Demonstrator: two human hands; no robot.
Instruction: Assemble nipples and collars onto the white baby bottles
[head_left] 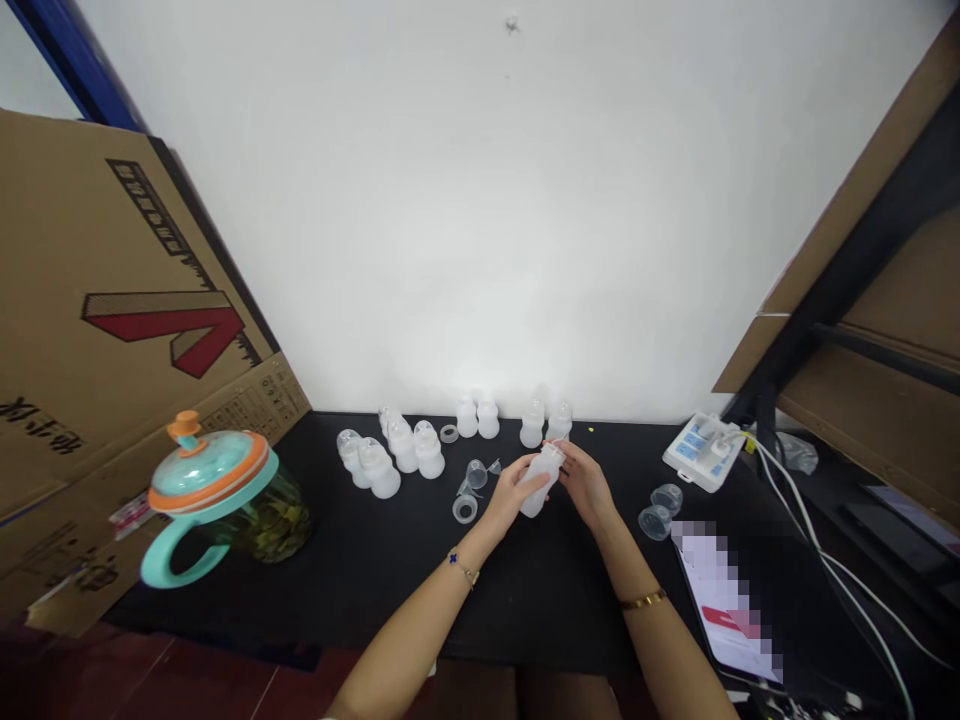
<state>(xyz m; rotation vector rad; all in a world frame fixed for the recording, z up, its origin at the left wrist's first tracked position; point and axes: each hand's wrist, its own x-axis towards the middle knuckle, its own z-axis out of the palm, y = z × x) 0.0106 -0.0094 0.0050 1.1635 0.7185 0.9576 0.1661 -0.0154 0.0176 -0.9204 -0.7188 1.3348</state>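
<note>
My left hand [517, 490] is wrapped round the body of a translucent white baby bottle [534, 484], which leans with its top to the right. My right hand [583, 478] has its fingers closed at the bottle's neck; whether a small part is pinched there I cannot make out. Left of the hands lie loose pieces: a clear cap [476, 474], a grey-white ring [465, 510] and another ring [449, 434]. Just behind the hands stand two capped bottles [532, 424], and another pair of bottles [487, 416] is by the wall.
Several capped bottles [379, 468] cluster on the black table [360, 580] at left. A teal-handled jug [262, 515] stands beside a cardboard box [90, 300]. To the right are clear caps [655, 521], a white power strip [701, 453] with cables and a phone or tablet [724, 610].
</note>
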